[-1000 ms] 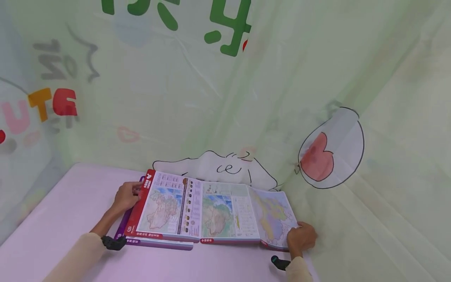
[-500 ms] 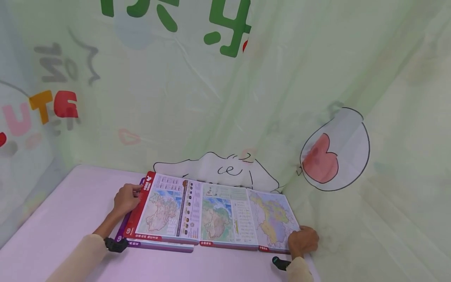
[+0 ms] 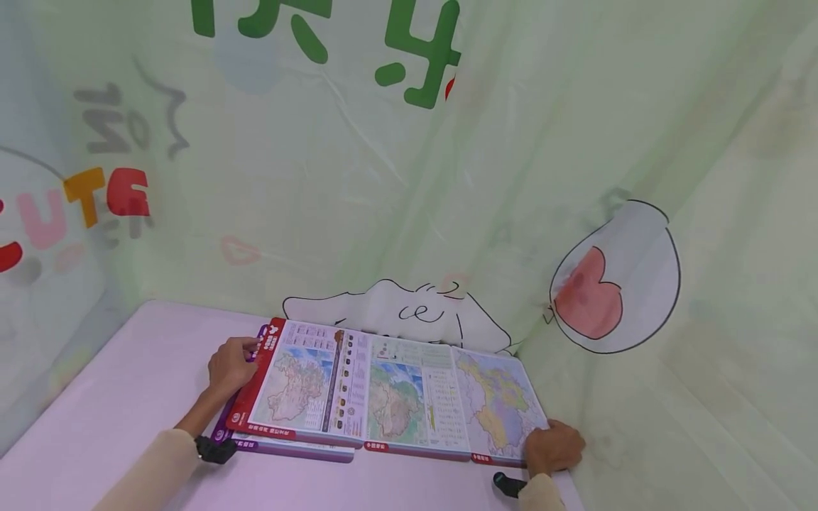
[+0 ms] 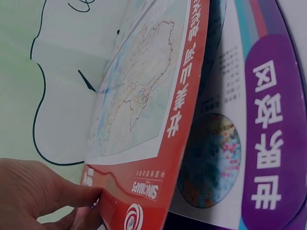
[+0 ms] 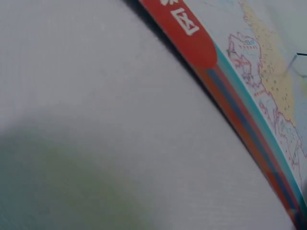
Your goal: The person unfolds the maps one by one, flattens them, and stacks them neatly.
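Pinched between thumb and fingers in the grip of a person's left hand [image 3: 228, 363] is the red edge of a fold-out map [image 3: 418, 404]; the right hand [image 3: 554, 446] curls at its opposite edge. Under the red end, a purple-edged map [image 4: 273, 143] juts out to the left and front. Creased into three panels, the fold-out lies on a pale pink table [image 3: 140, 397], its long axis running left to right and slanting slightly toward the person at right. Close behind it and beside the right hand hangs a thin, wrinkled curtain [image 3: 332, 191], printed with a rounded balloon [image 3: 645, 284].
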Available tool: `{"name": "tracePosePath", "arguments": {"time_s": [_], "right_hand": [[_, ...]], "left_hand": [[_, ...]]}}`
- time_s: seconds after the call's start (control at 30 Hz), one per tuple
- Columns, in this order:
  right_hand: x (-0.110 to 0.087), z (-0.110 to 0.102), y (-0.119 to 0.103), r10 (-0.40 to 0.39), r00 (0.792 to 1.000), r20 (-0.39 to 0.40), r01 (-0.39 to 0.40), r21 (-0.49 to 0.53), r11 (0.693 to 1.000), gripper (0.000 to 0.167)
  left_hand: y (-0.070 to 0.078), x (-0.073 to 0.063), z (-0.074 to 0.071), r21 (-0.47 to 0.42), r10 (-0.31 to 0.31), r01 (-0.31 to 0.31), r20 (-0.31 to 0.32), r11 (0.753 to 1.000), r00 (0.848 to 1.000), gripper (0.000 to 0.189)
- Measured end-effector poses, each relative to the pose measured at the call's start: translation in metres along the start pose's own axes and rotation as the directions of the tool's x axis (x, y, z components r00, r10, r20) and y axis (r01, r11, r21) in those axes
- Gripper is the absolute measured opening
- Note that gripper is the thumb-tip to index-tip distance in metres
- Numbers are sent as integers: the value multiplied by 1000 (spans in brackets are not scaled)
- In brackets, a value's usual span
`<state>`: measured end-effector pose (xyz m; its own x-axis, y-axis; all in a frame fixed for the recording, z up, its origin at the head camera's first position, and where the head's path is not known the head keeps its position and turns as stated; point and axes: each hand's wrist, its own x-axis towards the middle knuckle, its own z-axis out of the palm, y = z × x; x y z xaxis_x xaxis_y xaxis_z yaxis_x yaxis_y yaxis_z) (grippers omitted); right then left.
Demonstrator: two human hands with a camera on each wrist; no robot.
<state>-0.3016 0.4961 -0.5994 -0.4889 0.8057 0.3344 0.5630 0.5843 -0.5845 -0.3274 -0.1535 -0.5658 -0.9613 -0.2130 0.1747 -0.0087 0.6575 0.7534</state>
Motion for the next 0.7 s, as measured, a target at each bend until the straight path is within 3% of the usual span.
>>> {"name": "tracePosePath", "arguments": {"time_s": [0.23, 0.37, 0.47, 0.53, 0.57, 0.6, 0.63, 0.7], "right_hand": [[1, 17, 2, 34, 999, -4, -34, 36, 999, 42], [-12, 17, -13, 58, 998, 37, -55, -97, 994, 46], [-36, 4, -42, -38, 998, 43, 41, -80, 996, 46], [-55, -8, -63, -190, 982, 5, 189, 49, 981, 44], [-66, -14, -73, -288, 958, -10, 287, 118, 951, 42], [-77, -19, -83, -395, 919, -22, 392, 183, 902, 41], [-89, -24, -91, -498, 867, -14, 489, 216, 845, 41], [-114, -35, -105, -673, 739, 34, 641, 272, 718, 42]], "left_hand": [[-15, 0, 6, 48, 2, 1, -67, 999, 998, 53], [-26, -2, 5, 38, 7, -4, -66, 999, 998, 51], [-30, -1, 1, 23, 60, -59, -65, 998, 996, 48], [-31, 4, 0, 23, 130, -129, -52, 991, 990, 47], [-32, 7, 0, 34, 168, -166, -40, 985, 985, 48], [-33, 12, 2, 55, 212, -210, -32, 976, 977, 49], [-35, 16, 4, 86, 250, -248, -15, 965, 968, 51], [-37, 25, 10, 144, 309, -309, 23, 940, 951, 53]]}}
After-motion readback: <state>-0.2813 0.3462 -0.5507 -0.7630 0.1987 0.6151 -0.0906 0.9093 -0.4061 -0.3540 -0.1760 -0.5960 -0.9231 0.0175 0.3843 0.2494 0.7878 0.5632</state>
